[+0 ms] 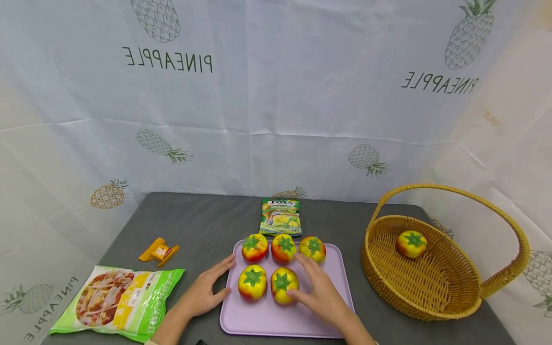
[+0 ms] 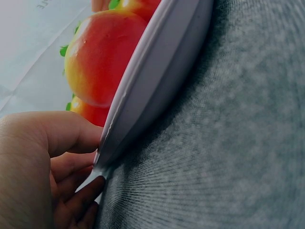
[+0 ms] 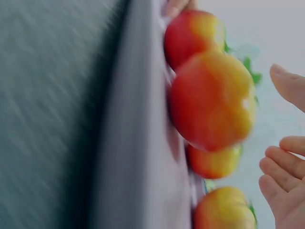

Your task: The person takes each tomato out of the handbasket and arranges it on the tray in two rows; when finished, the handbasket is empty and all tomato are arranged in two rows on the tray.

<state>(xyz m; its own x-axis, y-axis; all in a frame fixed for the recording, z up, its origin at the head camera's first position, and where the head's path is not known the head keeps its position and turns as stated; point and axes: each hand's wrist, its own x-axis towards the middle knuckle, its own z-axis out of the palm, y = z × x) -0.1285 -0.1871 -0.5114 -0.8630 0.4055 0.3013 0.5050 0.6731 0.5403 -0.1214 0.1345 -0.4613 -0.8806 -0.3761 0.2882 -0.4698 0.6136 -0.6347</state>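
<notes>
A lilac tray (image 1: pixel 297 323) lies on the table with several yellow-and-red toy fruits with green leafy tops, like persimmons. Three stand in the back row and two in front. My left hand (image 1: pixel 207 290) rests at the tray's left side, thumb and fingertips at the rim; in the left wrist view the thumb meets the tray edge (image 2: pixel 152 71). Over the tray's right half is my right hand (image 1: pixel 321 292), fingers spread, close to the front right fruit (image 1: pixel 283 286). In the right wrist view a gap shows between that hand (image 3: pixel 286 176) and the nearest fruit (image 3: pixel 212 100).
To the right stands a wicker basket (image 1: pixel 435 292) with a tall handle and one similar fruit (image 1: pixel 411 244) inside. A green candy bag (image 1: pixel 280 218) lies behind the tray. On the left are an orange clip (image 1: pixel 158 252) and a green-and-white food bag (image 1: pixel 118 302).
</notes>
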